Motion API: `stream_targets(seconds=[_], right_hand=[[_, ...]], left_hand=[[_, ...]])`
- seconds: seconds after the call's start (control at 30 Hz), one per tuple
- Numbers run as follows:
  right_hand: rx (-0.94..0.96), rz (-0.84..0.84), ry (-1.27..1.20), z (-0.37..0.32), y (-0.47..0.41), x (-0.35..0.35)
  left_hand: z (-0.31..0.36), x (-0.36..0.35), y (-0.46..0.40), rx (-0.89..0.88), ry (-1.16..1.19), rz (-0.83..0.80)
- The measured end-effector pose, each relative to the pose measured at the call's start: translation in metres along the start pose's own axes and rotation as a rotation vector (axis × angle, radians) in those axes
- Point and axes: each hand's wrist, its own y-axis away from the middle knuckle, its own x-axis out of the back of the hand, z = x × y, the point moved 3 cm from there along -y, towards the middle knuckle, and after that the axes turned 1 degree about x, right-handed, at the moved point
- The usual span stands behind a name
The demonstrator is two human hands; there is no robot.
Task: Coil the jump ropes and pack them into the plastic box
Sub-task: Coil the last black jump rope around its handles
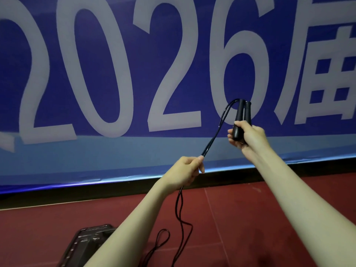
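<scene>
My right hand (245, 135) grips the two black handles (241, 114) of a jump rope, held upright side by side in front of the wall. The black doubled rope (213, 137) arcs from the handle tops down to my left hand (185, 171), which pinches it. Below that hand the rope hangs to the floor and lies in loose loops (173, 239). A dark plastic box (84, 241) sits on the floor at the lower left, partly hidden by my left forearm.
A blue banner (134, 74) with large white figures covers the wall ahead. A black skirting strip (77, 193) runs along its base. The floor (240, 218) is dark red.
</scene>
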Motion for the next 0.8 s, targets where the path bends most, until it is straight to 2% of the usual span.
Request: stream_targets(seconds=[0.2,0.37,0.53,0.6,0.67,0.73,0.8], right_hand=[[-0.153,-0.023,-0.193,0.009,-0.006,0.006],[-0.182,-0.075,-0.286,0.012,-0.002,0.005],[-0.209,-0.130,-0.364,0.013,-0.001,0.006],[-0.217,-0.165,-0.271,0.010,-0.001,0.011],[-0.233,-0.246,-0.138,0.009,0.001,0.016],[-0.261,-0.383,-0.020,0.012,0.006,0.017],[-0.262,-0.542,0.115,0.016,0.013,0.012]], left_hand=[[0.007,-0.022,-0.001,0.004,-0.154,-0.184],[0.013,-0.030,-0.003,-0.008,-0.242,-0.299],[0.014,-0.017,0.003,0.040,-0.294,-0.340],[0.015,-0.001,0.003,-0.005,-0.454,-0.195],[0.018,0.018,0.001,-0.103,-0.563,0.045],[0.025,0.030,0.004,-0.182,-0.615,0.292],[0.033,0.032,0.008,-0.208,-0.810,0.519]])
